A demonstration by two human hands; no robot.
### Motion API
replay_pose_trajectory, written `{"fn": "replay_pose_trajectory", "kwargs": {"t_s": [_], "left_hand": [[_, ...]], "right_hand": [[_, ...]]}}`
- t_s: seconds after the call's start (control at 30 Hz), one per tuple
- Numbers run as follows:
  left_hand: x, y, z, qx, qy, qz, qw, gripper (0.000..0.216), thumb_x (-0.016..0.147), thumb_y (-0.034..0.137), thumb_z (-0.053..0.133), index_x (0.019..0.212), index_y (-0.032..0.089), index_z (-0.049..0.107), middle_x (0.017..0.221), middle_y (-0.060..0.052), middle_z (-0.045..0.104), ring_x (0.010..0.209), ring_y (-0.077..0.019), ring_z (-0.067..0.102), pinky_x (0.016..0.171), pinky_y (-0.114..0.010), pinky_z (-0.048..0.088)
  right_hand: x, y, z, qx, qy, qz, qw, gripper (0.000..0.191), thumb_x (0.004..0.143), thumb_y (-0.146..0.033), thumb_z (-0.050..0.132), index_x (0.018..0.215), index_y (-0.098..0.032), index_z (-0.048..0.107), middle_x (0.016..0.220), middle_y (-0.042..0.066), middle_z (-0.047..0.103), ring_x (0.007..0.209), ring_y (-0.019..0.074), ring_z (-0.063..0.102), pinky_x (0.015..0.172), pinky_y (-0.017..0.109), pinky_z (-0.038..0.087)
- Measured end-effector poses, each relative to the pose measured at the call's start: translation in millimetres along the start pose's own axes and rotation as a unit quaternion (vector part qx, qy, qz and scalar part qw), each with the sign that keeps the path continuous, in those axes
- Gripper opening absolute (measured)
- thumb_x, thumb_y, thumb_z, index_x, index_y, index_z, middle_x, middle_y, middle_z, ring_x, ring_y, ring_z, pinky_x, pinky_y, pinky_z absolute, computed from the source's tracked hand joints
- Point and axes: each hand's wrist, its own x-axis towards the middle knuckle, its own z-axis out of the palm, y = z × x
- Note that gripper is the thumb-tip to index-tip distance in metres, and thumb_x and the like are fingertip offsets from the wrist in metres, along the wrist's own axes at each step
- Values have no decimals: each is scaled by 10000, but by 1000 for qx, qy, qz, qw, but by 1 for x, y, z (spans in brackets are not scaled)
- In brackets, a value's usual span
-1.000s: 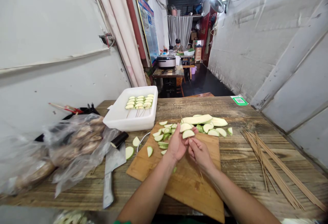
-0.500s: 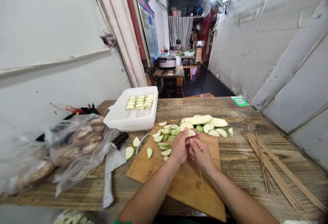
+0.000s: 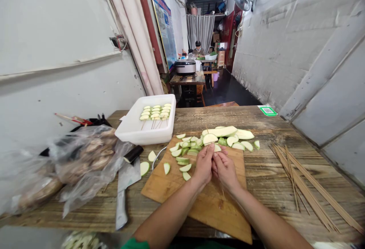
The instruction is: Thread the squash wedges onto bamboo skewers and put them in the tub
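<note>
Over the wooden cutting board (image 3: 165, 182), my left hand (image 3: 204, 165) is closed around pale half-round zucchini slices (image 3: 210, 138) threaded on a bamboo skewer (image 3: 207, 130). Beside it, touching, my right hand (image 3: 225, 167) pinches at the lower slice and the skewer, whose thin lower end shows below the fingers. The fingers partly hide the slices. Loose cut slices (image 3: 185, 168) with green rims lie on the board left of my hands. Behind them rest long halved zucchini pieces (image 3: 221, 131) and more slices.
A white plastic tub (image 3: 139, 138) holds finished slice skewers (image 3: 155, 113). A cleaver (image 3: 122, 192) lies left of the board, near a dark cylindrical piece (image 3: 133, 154) and a clear bag of brownish food (image 3: 91, 157). Loose bamboo skewers (image 3: 310, 188) spread at right. Another person (image 3: 198, 47) sits far back.
Both hands have shifted slightly right with the skewer and slices. The left fingers now sit a little lower on the slices. Nothing has been let go.
</note>
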Motion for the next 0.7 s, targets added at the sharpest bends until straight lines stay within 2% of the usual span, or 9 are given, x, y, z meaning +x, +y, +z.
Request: {"fn": "replay_pose_trajectory", "kwargs": {"t_s": [0.17,0.33,0.5,0.7], "left_hand": [[9,15,-8,-57,26,-9,998,459,789,503,435,976,117,598,909,-111,658,878,-200,609,766,-313,474],[16,28,-18,-61,40,-9,997,376,765,435,519,1001,144,556,966,-113,644,877,-208,617,769,-347,479],[14,23,-18,-46,35,10,998,295,764,427,518,881,158,546,935,-98,650,812,-209,635,748,-367,488],[12,16,-13,-40,23,15,999,283,777,430,496,865,167,550,915,-84,654,830,-196,629,762,-343,478]], "right_hand": [[-1,-11,2,28,-39,45,998,300,798,-457,494,752,-161,493,376,-121,307,279,22,217,287,145,192],[-3,-12,2,-4,-109,71,991,295,791,-440,501,743,-149,516,364,-121,306,285,16,188,290,142,173],[-4,-10,2,-4,-108,64,992,284,793,-429,505,729,-152,517,363,-118,304,293,19,184,296,146,162],[-5,-7,4,8,-90,55,994,288,795,-442,502,732,-161,504,360,-120,296,282,22,183,286,151,172]]}}
